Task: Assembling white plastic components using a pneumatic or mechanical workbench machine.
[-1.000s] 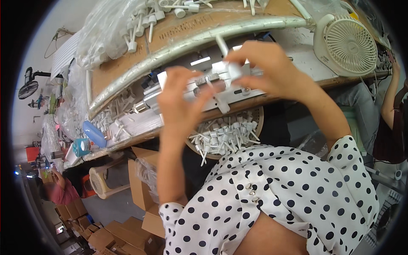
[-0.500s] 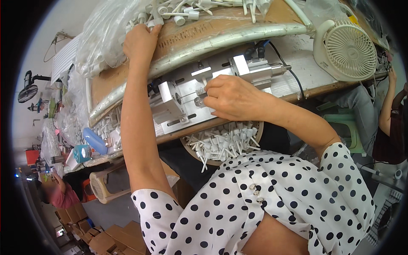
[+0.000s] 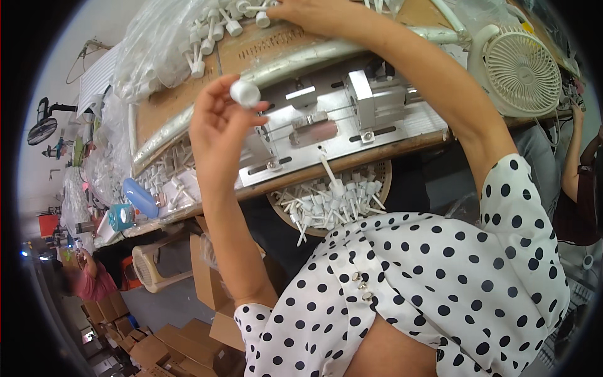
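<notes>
My left hand (image 3: 217, 125) is raised over the left part of a metal fixture (image 3: 330, 147), its fingers closed on a white cap (image 3: 245, 93). The cap's round end faces me. At the top edge of the view, my right hand (image 3: 314, 16) reaches over the board to a pile of white stemmed caps (image 3: 213, 28). Its fingertips are at one of those caps (image 3: 262, 19); the view's edge partly cuts them off, so their grip is unclear. Between the fixture's metal blocks lies a shallow recess (image 3: 317, 132). One stemmed cap (image 3: 331, 173) stands stem-up over the round basket.
A round basket (image 3: 276, 210) with many stemmed caps sits below the bench edge. A white fan (image 3: 518, 72) stands at the right. A plastic-wrapped rail (image 3: 282, 69) borders the board. Bagged caps (image 3: 147, 56) are at the upper left; cardboard boxes (image 3: 182, 349) lie below.
My left hand has come back from the pile toward me with a white cap. My right hand has left the fixture and moved up to the pile. A stemmed cap now shows over the basket.
</notes>
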Demonstrator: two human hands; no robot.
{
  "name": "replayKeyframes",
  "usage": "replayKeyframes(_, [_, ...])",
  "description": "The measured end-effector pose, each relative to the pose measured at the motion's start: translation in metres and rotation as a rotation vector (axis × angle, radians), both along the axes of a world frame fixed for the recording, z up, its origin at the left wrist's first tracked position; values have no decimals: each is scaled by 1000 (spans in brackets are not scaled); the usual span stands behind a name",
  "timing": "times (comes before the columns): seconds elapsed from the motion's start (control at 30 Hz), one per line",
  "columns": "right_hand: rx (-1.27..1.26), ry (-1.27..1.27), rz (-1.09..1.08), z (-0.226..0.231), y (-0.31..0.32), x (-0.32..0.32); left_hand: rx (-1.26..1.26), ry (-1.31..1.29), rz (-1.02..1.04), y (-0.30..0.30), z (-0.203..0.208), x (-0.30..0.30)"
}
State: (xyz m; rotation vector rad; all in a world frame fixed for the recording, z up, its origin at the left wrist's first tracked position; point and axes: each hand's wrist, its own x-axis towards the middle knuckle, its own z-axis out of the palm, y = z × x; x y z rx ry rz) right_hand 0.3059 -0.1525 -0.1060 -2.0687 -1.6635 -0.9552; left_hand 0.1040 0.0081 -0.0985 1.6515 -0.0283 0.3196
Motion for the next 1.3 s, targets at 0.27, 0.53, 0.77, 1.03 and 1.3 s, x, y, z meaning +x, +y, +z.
replayKeyframes(0.27, [105, 281, 160, 1, -35, -91, -301, 16, 15, -12, -49, -53])
replayKeyframes(0.53, [39, 274, 263, -58, -25, -153, -267, 43, 78, -28, -53, -57])
replayKeyframes(0.77, [-57, 322, 152, -53, -26, -157, -252, 32, 91, -32, -61, -71])
replayKeyframes(1.03, [29, 327, -125, 6, -28, -83, -229, 87, 166, -36, -63, -81])
replayKeyframes(1.3, [-84, 227, -387, -5, -20, -3, 573, -227, 255, -57, -76, -56])
